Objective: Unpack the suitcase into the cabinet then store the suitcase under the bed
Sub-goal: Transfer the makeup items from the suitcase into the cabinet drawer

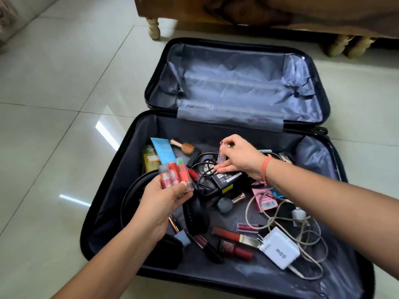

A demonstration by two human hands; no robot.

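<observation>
A black suitcase (112, 186) lies open on the tiled floor, its far half bare grey lining. The near half holds scattered cosmetics, cables and chargers. My left hand (164, 203) grips three small red and pink lip balm tubes (174, 174) above the left side of the case. Over the middle, my right hand (239, 156) pinches a small clear pink tube (222, 154), just above a black laptop adapter (226, 179). A white charger (279, 250) with a beige cable lies at the near right.
A wooden bed (259, 11) on turned pale legs (153, 28) stands just beyond the suitcase. Inside the case lie a blue tube (164, 151), a yellow jar (150, 159), nail polish bottles, lipsticks, a black headband and pink packets. Glossy tiles surround the case.
</observation>
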